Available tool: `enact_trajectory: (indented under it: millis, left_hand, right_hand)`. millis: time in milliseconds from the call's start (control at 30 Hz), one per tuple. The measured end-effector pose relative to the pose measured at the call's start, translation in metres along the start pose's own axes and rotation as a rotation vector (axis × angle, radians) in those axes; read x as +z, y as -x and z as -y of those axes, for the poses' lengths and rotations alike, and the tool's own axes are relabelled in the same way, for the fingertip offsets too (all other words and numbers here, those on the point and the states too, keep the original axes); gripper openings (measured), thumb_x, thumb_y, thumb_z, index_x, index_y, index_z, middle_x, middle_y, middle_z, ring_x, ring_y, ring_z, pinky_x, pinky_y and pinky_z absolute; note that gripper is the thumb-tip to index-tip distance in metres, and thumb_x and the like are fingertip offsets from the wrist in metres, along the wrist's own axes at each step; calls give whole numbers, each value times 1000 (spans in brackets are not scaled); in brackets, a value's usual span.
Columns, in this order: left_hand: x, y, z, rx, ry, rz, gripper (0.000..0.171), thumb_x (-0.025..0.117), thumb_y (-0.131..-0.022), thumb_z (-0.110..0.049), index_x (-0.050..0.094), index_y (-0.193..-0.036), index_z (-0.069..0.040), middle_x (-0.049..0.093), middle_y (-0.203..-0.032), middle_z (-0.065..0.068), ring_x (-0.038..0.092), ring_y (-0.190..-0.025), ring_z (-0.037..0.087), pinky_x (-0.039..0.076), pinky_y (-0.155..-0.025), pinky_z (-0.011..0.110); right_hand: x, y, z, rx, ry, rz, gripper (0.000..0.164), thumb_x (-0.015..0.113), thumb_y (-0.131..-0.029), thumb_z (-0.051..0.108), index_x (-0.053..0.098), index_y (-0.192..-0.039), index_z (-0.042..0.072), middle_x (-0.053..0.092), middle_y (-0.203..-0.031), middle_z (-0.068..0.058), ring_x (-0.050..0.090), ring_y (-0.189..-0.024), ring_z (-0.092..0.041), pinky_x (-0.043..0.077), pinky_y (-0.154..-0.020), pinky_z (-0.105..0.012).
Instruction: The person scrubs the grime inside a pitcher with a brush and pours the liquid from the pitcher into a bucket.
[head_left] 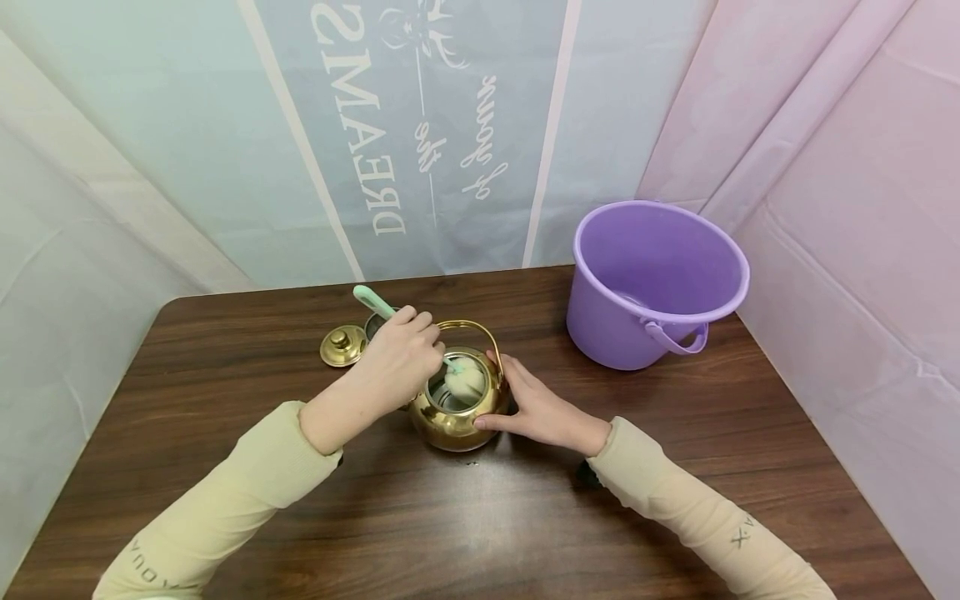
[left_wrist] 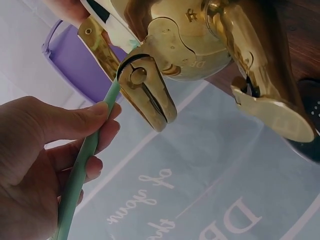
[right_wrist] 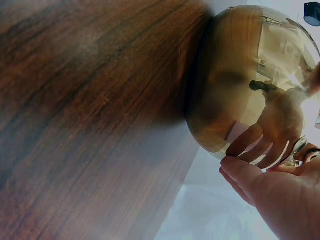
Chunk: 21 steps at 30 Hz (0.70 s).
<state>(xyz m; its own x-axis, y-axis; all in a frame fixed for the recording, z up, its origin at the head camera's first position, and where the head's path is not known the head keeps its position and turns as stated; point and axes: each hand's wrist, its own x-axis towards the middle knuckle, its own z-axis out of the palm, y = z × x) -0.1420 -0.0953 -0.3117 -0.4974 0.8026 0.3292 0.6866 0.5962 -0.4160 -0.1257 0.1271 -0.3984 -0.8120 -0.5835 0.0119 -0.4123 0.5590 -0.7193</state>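
My left hand [head_left: 401, 358] pinches the green handle [left_wrist: 82, 170] of a brush between thumb and fingers. The brush's pale, fluffy head [head_left: 465, 379] is at the round opening of a brass kettle [head_left: 442, 425], partly inside it. The kettle stands upright on the table, its hoop handle [head_left: 480, 327] raised. My right hand [head_left: 536, 404] holds the kettle's side, with the thumb in front and the fingers farther back. In the left wrist view the spout [left_wrist: 245, 55] shows, with a flap at its tip. How deep the brush reaches is hidden.
A brass lid [head_left: 342, 346] with a knob lies left of the kettle. Beside it is a dark, round perforated piece [head_left: 372, 323], partly hidden by my left hand. A purple bucket [head_left: 615, 329] stands at the right rear of the brown wooden table [head_left: 750, 417], near the draped walls.
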Motion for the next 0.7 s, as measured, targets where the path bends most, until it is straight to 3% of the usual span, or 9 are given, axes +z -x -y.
enact_trajectory:
  millis: [700]
  left_hand:
    - [-6, 1, 3, -3, -19, 2, 21, 62, -69, -5, 54, -51, -10, 55, -59, 4, 43, -63, 22, 31, -68, 33]
  right_hand:
    - [-1, 0, 0, 12, 10, 3, 97, 63, -76, 55, 11, -146, 12, 25, -145, -15, 24, -133, -22, 25, -105, -42]
